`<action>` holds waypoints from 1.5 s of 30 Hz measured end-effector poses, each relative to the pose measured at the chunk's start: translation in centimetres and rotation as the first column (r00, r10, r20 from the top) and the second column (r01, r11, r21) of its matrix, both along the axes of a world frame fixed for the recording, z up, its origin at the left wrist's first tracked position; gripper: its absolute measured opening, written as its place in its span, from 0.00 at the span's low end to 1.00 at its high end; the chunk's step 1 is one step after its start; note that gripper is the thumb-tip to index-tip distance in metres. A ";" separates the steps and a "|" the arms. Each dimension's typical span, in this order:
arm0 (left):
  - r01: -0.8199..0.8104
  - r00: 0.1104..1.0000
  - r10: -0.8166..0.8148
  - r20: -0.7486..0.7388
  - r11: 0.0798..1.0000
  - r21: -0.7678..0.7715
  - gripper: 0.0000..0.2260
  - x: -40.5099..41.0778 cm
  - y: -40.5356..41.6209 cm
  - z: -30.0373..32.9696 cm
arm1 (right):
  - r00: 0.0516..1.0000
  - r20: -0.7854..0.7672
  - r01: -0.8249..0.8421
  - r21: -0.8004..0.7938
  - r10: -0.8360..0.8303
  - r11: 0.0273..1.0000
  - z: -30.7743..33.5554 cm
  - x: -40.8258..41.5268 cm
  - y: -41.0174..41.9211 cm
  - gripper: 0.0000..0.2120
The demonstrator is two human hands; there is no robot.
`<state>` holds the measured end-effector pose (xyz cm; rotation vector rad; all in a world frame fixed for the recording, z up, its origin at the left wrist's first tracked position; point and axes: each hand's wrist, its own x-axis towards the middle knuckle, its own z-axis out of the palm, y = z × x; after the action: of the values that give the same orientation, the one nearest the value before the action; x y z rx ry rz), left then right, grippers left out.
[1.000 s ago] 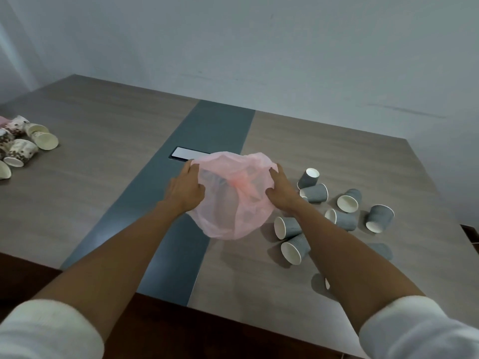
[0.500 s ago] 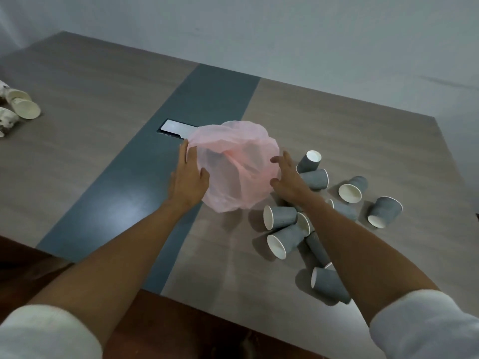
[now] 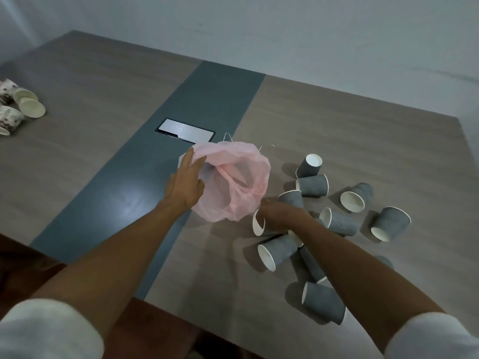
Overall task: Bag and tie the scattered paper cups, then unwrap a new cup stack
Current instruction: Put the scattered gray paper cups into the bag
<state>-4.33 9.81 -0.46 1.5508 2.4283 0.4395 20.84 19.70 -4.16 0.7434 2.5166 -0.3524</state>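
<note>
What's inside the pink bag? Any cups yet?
No cups show inside the pink bag; through its open mouth only crumpled pink plastic is visible. The left hand covers one edge, so that part stays hidden.

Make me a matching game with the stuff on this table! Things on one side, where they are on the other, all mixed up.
Things:
1. pink bag
2. grey cups
3. flowery cups
4. silver hatch

Places:
A. far left edge of the table
B. in the dark middle stripe
C. held open by the left hand
D. tipped over on the right, around the right hand

Pairs: 1-C, 2-D, 3-A, 4-B
</note>
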 end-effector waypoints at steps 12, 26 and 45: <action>0.128 0.945 -0.140 0.295 0.990 0.061 0.42 -0.7 2.6 2.5 | 0.506 -0.574 0.514 -0.398 -0.644 0.760 3.6 -3.4 1.5 0.12; 0.146 0.900 -0.197 0.390 0.977 0.157 0.46 0.1 4.0 2.3 | 0.461 -0.467 0.810 -0.126 -0.754 0.573 1.4 0.9 4.5 0.10; 0.130 0.934 -0.174 0.312 0.979 0.156 0.48 -0.2 6.5 2.8 | 0.386 -0.585 0.624 -0.403 -0.713 0.669 8.7 1.1 7.7 0.07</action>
<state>-4.50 16.34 2.29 1.5617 2.0496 0.7738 21.93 27.41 4.56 1.9062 2.6480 -1.2969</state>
